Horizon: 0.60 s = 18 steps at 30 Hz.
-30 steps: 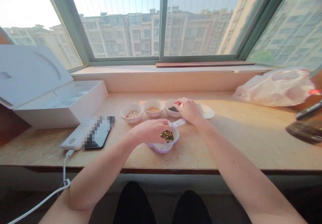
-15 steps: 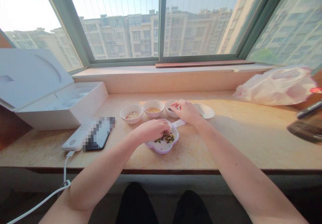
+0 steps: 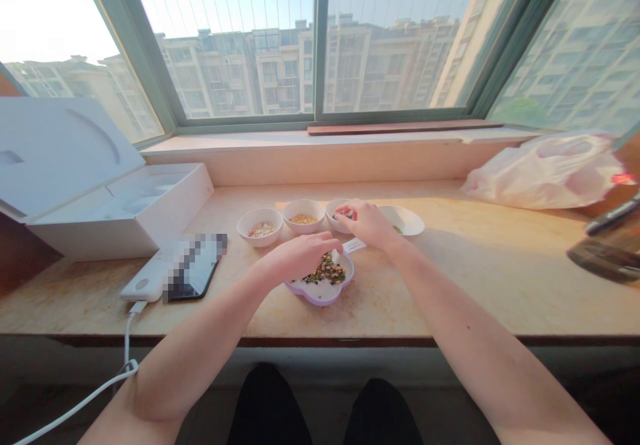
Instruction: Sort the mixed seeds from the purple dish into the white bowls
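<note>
My left hand (image 3: 313,256) is just above a white, purple-edged scalloped dish (image 3: 323,293) of mixed beans and grains (image 3: 327,270). Its fingers are bent together in a pinch; whatever they may hold is hidden. My right hand (image 3: 367,222) reaches over the rim of a small white bowl (image 3: 331,221) with dark beans in it. Thumb and fingertips come close together there, and I cannot make out what is between them. A white slip of paper (image 3: 354,244) with small print lies between the dish and my right wrist.
Two more white bowls stand left, one with pale flakes (image 3: 261,230), one with yellow grains (image 3: 303,219). An oval white dish (image 3: 413,221) is right. An opened white box (image 3: 175,198), power bank (image 3: 145,278), phone (image 3: 197,275), plastic bag (image 3: 545,172) and dark glass vessel (image 3: 607,248) flank them.
My left hand has risen slightly from the beans in the scalloped dish, uncovering more of them. My right hand stays at the dark bean bowl, its fingers shifted a little.
</note>
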### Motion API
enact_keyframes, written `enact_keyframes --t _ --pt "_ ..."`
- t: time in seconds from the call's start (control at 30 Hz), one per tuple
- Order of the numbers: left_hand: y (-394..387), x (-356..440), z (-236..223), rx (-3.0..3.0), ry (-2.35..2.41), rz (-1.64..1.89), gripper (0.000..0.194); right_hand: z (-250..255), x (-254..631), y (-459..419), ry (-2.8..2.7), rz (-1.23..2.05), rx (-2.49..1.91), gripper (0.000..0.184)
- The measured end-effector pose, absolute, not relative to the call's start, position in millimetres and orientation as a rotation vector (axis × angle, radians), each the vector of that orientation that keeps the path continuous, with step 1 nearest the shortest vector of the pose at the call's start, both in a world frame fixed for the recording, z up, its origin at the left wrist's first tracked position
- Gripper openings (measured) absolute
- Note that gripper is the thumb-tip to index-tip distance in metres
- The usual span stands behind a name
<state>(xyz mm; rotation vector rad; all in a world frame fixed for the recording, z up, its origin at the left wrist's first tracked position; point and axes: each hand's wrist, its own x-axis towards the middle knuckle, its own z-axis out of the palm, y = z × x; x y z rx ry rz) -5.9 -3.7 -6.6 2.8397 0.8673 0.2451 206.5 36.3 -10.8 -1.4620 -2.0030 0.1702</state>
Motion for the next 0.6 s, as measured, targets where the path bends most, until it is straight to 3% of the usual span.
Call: enact_keyframes --t 0.2,0.43,0.6 --pt "-0.3 -6.5 -9.8 2.818 0.881 0.381 0.048 -10.0 206.2 35.1 -1.992 0.181 -1.441 0.020" --pt "28.1 -18.0 -9.0 2.556 1.296 1.019 0.029 2.6 197.6 13.3 -2.225 0.394 -1.264 0.022" --pt "50.9 -26.6 -10.4 2.479 1.503 1.076 0.021 10.0 170.8 -15.0 -2.542 0.336 -1.182 0.030"
